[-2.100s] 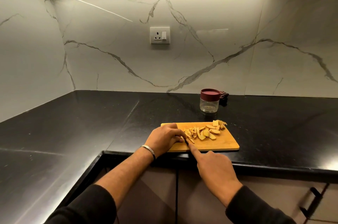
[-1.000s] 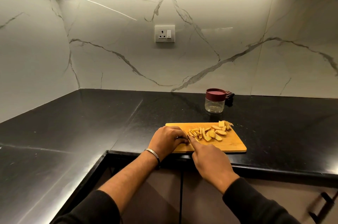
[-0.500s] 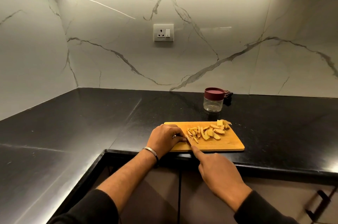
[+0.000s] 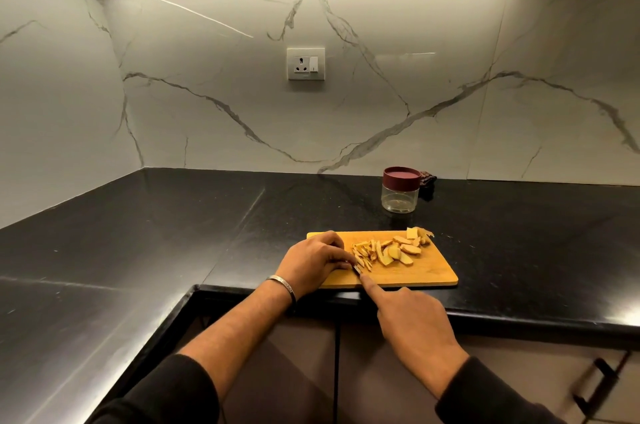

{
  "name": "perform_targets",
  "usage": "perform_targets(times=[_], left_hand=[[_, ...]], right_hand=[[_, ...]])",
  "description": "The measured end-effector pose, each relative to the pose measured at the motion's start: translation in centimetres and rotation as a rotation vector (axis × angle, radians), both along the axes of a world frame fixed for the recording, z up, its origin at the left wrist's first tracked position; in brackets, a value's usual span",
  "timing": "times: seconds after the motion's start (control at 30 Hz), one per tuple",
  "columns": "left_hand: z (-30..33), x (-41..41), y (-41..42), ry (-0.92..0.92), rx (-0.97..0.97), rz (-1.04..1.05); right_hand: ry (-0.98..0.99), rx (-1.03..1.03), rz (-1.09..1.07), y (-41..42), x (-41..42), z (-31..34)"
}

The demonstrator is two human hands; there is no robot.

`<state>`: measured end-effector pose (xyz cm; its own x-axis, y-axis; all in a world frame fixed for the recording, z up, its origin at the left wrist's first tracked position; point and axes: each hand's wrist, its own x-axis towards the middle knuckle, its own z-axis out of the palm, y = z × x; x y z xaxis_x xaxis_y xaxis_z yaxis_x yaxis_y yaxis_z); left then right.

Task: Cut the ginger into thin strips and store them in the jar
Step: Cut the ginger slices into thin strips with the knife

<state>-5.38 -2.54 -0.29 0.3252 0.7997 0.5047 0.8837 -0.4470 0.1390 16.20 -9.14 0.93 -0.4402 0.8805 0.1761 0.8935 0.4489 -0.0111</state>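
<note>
A wooden cutting board (image 4: pixel 426 271) lies at the front edge of the black counter. Ginger slices (image 4: pixel 401 250) are piled on its middle and far right, with thin strips (image 4: pixel 363 252) just left of them. My left hand (image 4: pixel 311 261) rests on the board's left part, its curled fingertips pinning a ginger piece that is mostly hidden. My right hand (image 4: pixel 412 323) grips a knife (image 4: pixel 356 268), index finger stretched along its back; only a short dark bit of blade shows beside my left fingertips. A clear jar (image 4: pixel 400 195) with a maroon lid stands closed behind the board.
A small dark object (image 4: pixel 427 181) sits behind the jar against the marble wall. A wall socket (image 4: pixel 305 63) is above the counter. The counter turns an L-corner on the left. A cabinet handle (image 4: pixel 595 382) shows at the lower right.
My right hand pushed the knife forward over the board a second ago and has drawn back toward me since. My left hand has stayed on the ginger.
</note>
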Motion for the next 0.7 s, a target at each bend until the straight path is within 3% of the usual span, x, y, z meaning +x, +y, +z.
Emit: perform_targets(times=[0.1, 0.23, 0.47, 0.7], left_hand=[[0.1, 0.0, 0.2, 0.034, -0.010, -0.009], [-0.2, 0.0, -0.1, -0.098, 0.039, 0.013], [-0.2, -0.1, -0.2, -0.120, 0.067, 0.000], [-0.1, 0.0, -0.3, -0.126, 0.065, 0.009]], right_hand=[[0.021, 0.000, 0.015, 0.0, 0.1, -0.1], [0.102, -0.025, 0.013, -0.1, 0.2, -0.2], [0.311, -0.070, 0.021, 0.1, -0.5, -0.3], [0.303, -0.080, 0.054, 0.9, -2.1, 0.3]])
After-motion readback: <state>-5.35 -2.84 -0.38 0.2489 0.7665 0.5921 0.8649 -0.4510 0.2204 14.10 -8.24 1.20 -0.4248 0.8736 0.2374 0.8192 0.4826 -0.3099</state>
